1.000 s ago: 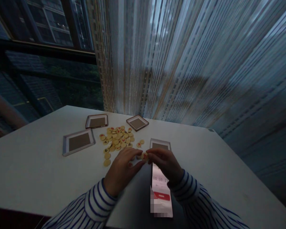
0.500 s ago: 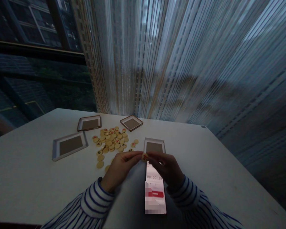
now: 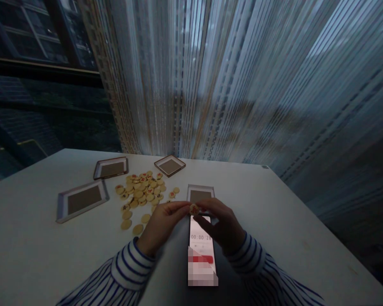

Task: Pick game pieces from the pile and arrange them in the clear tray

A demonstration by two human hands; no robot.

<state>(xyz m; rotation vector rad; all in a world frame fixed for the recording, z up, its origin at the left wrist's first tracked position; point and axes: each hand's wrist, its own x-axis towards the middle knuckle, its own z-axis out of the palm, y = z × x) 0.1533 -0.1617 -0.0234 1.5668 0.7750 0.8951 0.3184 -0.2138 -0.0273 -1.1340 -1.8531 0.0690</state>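
Observation:
A round wooden Chinese chess piece [image 3: 194,209] with a red character faces me above the top end of the phone. My left hand [image 3: 162,223] pinches its left edge between thumb and fingers. At its right side is my right hand [image 3: 225,223], index fingertip at the upper edge and thumb tip just below, closed loosely about it. To the left lies a heap of such chess pieces [image 3: 143,189], some showing red or black characters, others blank side up. Several loose ones, such as a blank piece [image 3: 126,224], lie nearer to me; my left hand hides part of this area.
Beneath my hands a lit phone [image 3: 201,242] shows a running timer. A shallow tray [image 3: 212,191] stands just beyond it. Other trays lie farther off: a far tray [image 3: 170,174], a far-left tray [image 3: 111,175] and a left tray [image 3: 82,211]. String curtains [image 3: 185,85] hang behind the white table [image 3: 258,204].
My right thumb and index finger have spread apart a little around the piece, while the left hand keeps its pinch. The view has shifted slightly; the timer reads later.

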